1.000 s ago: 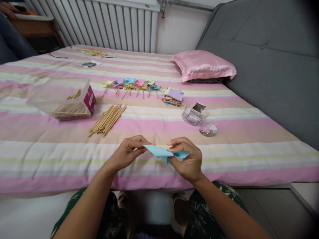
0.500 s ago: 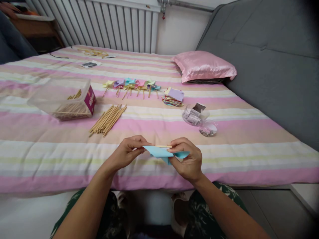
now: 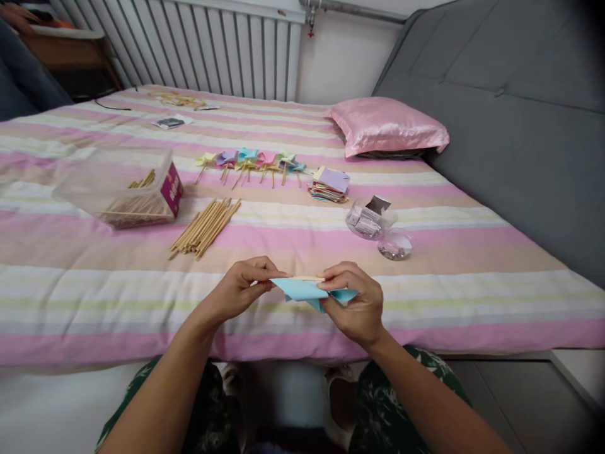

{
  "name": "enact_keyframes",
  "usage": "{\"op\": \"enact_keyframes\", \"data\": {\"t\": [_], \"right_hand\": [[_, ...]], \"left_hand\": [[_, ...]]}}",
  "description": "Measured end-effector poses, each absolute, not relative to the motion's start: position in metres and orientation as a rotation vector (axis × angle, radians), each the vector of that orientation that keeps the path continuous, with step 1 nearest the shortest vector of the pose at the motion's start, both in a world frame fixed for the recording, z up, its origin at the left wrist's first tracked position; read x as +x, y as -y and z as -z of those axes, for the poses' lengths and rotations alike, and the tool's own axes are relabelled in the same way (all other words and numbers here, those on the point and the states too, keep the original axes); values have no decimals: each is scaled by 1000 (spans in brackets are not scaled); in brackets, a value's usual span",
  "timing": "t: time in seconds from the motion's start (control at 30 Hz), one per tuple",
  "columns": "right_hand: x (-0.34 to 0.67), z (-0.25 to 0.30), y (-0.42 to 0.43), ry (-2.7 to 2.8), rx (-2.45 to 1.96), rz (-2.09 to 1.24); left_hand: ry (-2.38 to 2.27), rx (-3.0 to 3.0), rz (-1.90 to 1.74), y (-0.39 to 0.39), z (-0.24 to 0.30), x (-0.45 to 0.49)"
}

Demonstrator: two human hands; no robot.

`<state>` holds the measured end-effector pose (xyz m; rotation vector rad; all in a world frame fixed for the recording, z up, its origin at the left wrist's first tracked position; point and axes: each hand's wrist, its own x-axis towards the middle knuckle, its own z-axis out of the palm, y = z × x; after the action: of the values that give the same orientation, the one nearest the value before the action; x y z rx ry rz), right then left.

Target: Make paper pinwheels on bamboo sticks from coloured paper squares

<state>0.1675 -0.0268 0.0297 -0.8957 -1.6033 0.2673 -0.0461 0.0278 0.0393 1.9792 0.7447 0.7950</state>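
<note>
Over the near edge of the bed I hold a light blue paper pinwheel [image 3: 302,289], its blades folded, with a pale wooden stick [image 3: 306,278] along its far side. My left hand [image 3: 243,287] pinches the stick's left end, close to the paper's pointed corner. My right hand [image 3: 355,301] is closed on the pinwheel's centre, thumb below and fingers above, by the stick's other end. The fingers partly hide where stick and paper meet.
Loose wooden sticks [image 3: 205,228] lie left, beside a clear plastic box [image 3: 137,157] of sticks. Finished pinwheels [image 3: 248,157] stand in a row near a stack of coloured paper [image 3: 328,183]. Right are two small clear containers [image 3: 395,244] and a pink pillow [image 3: 387,126]. A person shows far left.
Both hands keep almost the same pose. The blue pinwheel has turned very slightly between the fingers, its right blade shifting a little to the left.
</note>
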Motion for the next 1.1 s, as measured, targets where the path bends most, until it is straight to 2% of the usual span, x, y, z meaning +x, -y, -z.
{"op": "enact_keyframes", "data": {"t": [1.1], "right_hand": [[166,-27,25,1593,-934,-276]], "left_hand": [[-762,1930,-801,-24,-37,-39]]}}
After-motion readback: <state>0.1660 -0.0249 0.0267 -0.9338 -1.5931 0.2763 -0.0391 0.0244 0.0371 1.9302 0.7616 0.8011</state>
